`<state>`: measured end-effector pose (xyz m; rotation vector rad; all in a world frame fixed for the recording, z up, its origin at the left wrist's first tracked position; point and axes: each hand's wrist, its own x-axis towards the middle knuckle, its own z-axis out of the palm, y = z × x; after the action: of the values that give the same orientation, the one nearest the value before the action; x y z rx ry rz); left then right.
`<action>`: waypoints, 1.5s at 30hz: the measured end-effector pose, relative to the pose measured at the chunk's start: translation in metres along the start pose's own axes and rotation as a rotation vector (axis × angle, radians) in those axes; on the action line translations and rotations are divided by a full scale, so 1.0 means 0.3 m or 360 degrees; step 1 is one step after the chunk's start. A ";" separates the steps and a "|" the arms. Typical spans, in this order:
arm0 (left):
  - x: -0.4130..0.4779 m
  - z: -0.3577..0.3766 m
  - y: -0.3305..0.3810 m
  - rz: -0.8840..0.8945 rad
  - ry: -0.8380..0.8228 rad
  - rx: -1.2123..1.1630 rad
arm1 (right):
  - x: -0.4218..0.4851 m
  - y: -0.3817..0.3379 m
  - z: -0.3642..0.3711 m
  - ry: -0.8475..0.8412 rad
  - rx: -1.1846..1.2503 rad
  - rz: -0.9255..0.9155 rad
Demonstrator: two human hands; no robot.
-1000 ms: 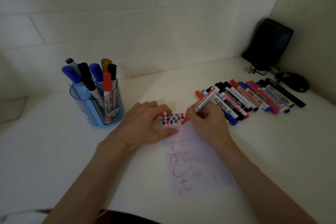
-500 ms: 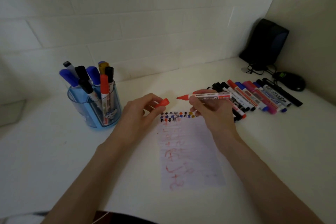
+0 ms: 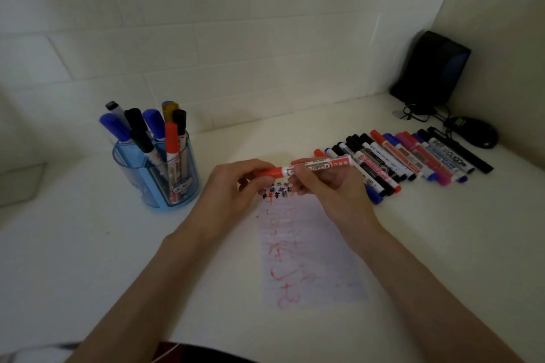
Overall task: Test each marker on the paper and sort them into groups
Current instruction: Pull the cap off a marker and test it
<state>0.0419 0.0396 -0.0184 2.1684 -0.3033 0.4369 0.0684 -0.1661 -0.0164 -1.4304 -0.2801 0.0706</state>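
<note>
A red marker (image 3: pixel 318 167) lies level in the air above the top of the paper (image 3: pixel 309 247). My right hand (image 3: pixel 330 186) grips its white barrel. My left hand (image 3: pixel 233 188) pinches the red cap (image 3: pixel 269 173), which now sits on the marker's tip end. The paper carries a row of small dark and red test marks along its top edge and red scribbles lower down. A row of several tested markers (image 3: pixel 413 159) lies on the table to the right of the paper. A blue pen holder (image 3: pixel 156 177) with several upright markers stands at the left.
A black speaker (image 3: pixel 430 68) stands in the back right corner, with a black mouse (image 3: pixel 474 132) and cables in front of it. White tiled walls close the back and right. A grey box edge (image 3: pixel 20 183) shows at far left.
A second ago my right hand marked the paper with the red marker. It then lifted the marker level, and my left hand brought the red cap onto the tip.
</note>
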 end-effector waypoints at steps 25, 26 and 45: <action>-0.016 0.047 0.006 0.0123 -0.0007 0.0452 | 0.062 -0.002 -0.162 0.0232 -0.1805 -0.0473; -0.017 0.049 0.004 0.0123 -0.0003 0.0458 | 0.060 0.003 -0.166 0.0228 -0.1886 -0.0548; -0.022 0.046 -0.013 0.0099 -0.0040 0.0460 | 0.092 0.027 -0.200 0.0415 -0.2000 -0.0507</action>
<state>0.0400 0.0312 -0.0316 2.4529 -0.3396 0.5152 0.1099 -0.2171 -0.0272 -2.5779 -0.3479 -0.6575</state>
